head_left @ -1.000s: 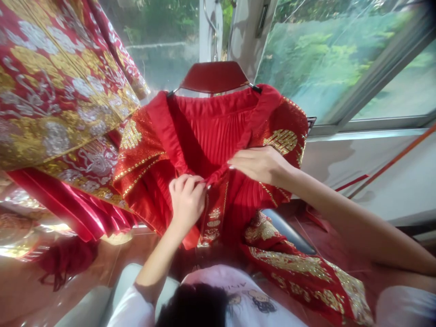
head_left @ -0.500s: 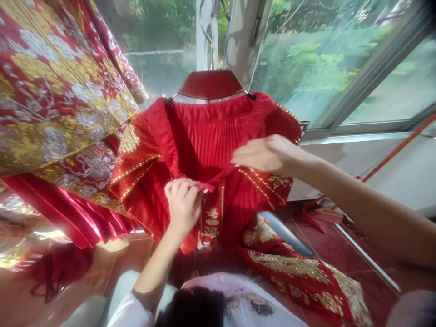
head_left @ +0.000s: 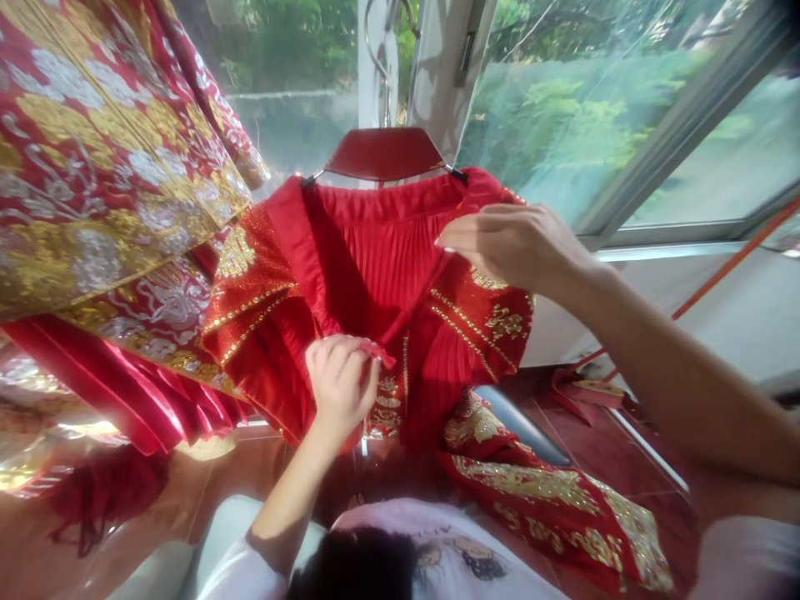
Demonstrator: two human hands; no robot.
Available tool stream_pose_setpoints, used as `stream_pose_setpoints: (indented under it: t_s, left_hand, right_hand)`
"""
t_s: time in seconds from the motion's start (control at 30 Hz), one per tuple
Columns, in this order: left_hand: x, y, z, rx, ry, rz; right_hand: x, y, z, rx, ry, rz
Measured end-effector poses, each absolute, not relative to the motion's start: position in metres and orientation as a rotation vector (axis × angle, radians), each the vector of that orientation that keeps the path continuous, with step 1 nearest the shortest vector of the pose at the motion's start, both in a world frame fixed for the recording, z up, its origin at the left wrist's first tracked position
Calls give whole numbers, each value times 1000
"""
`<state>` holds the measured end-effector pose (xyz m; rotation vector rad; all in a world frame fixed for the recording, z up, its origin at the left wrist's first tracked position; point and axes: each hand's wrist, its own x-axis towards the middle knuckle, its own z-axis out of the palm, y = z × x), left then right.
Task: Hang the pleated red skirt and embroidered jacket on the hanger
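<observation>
A red pleated skirt (head_left: 384, 250) with gold-embroidered panels hangs by its waistband from a clip hanger (head_left: 384, 154). My left hand (head_left: 341, 379) is closed on a red fabric tie (head_left: 380, 353) in front of the skirt, and a short piece of it sticks out past the fingers. A thin strip of the same red runs up to the right toward my right hand (head_left: 525, 250). The fingertips of that hand are pinched together near the right side of the waistband, apparently on the strip. What exactly lies between them is partly hidden.
More red clothing with gold and silver embroidery (head_left: 125, 183) hangs close on the left. Behind the hanger are windows (head_left: 581, 125). A red embroidered cloth (head_left: 550, 500) drapes at lower right, by a dark seat (head_left: 525, 425). An orange pole (head_left: 718, 283) leans on the right.
My right hand has moved up and a little to the right, toward the waistband, drawing the red strip upward. My left hand has stayed almost in place, still gripping the tie.
</observation>
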<state>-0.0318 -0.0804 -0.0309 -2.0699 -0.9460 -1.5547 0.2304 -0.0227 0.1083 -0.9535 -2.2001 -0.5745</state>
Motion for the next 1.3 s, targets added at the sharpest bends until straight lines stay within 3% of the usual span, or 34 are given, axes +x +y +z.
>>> stream_pose_setpoints:
  t_s: [0.2, 0.37, 0.47, 0.63, 0.73, 0.87, 1.3]
  left_hand:
    - [-25, -107, -75, -1970, -1076, -1686]
    - [-19, -121, -101, -2120, -1164, -1688]
    - [-26, -123, -100, -2191, -1088, -1682]
    - [-61, -96, -35, -1971, -912, -1785]
    - [-84, -54, 35, -1838, -1064, -1595]
    - [-100, 7, 106, -2159, -1165, -1357]
    - [-100, 61, 137, -2245, -1217, -1246]
  right_hand:
    - [170, -78, 29, -865, -1932, -453]
    - [114, -95, -15, -1084, -1882, 350]
    - [91, -87, -29, -1089, -1841, 629]
    - [81, -79, -45, -1030, -1663, 890]
    - [81, -81, -49, -979, -1542, 947]
    - [77, -80, -47, -923, -1284, 1007]
    - [113, -114, -40, -1022, -1261, 1089]
